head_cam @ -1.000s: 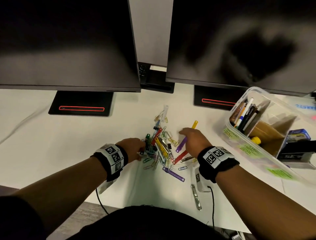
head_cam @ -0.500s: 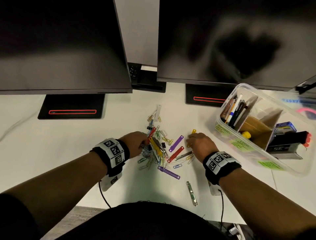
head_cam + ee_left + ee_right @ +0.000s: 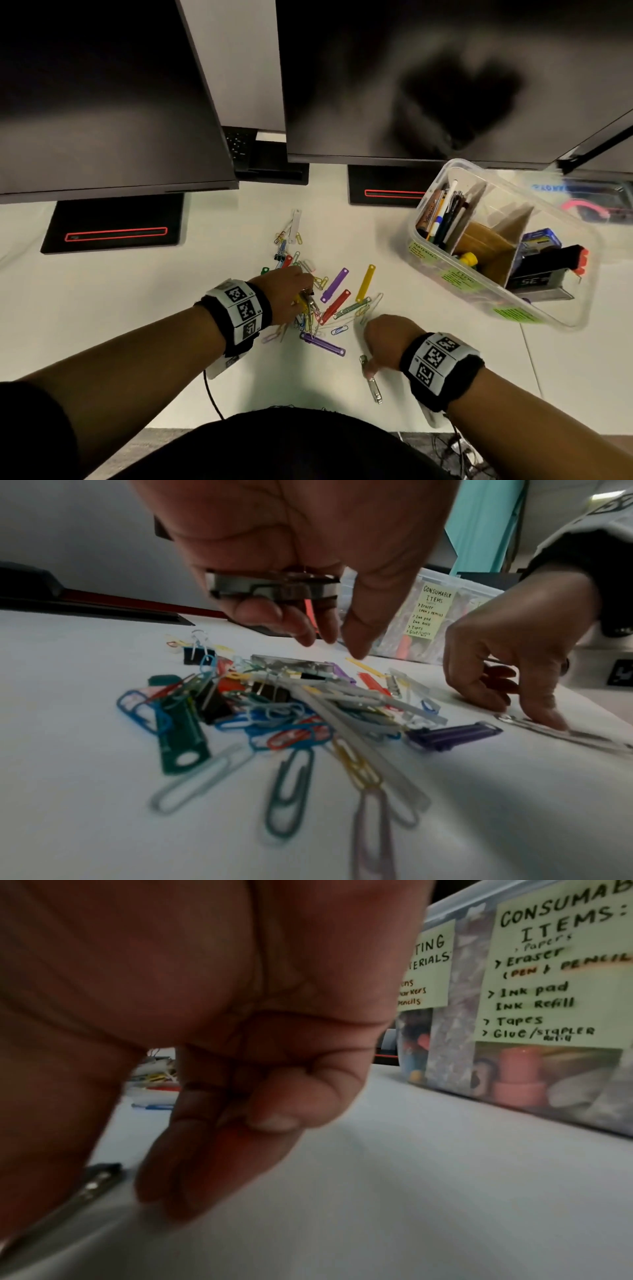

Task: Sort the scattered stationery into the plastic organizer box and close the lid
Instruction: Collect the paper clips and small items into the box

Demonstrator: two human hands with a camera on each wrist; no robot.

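Observation:
A pile of coloured paper clips, binder clips and plastic fastener strips (image 3: 317,310) lies mid-desk. My left hand (image 3: 286,294) hovers over the pile's left side. In the left wrist view its curled fingers grip a metal fastener bar (image 3: 274,588), and the thumb and forefinger point down at the pile (image 3: 274,704). My right hand (image 3: 378,344) is down near the front edge. Its thumb and curled fingertips close on a silver fastener strip (image 3: 372,382) that lies flat on the desk. The clear plastic organizer box (image 3: 455,166) stands open at the right, holding pens, a stapler and small items.
Two dark monitors on black stands (image 3: 113,229) hang over the back of the white desk. A purple strip (image 3: 323,344) and a yellow strip (image 3: 365,282) lie between the hands. Green labels (image 3: 457,279) cover the box's front wall. Cables hang off the front edge.
My right hand has pulled back from the yellow strip beside the pile to the silver strip near the front edge. The left hand has stayed at the pile.

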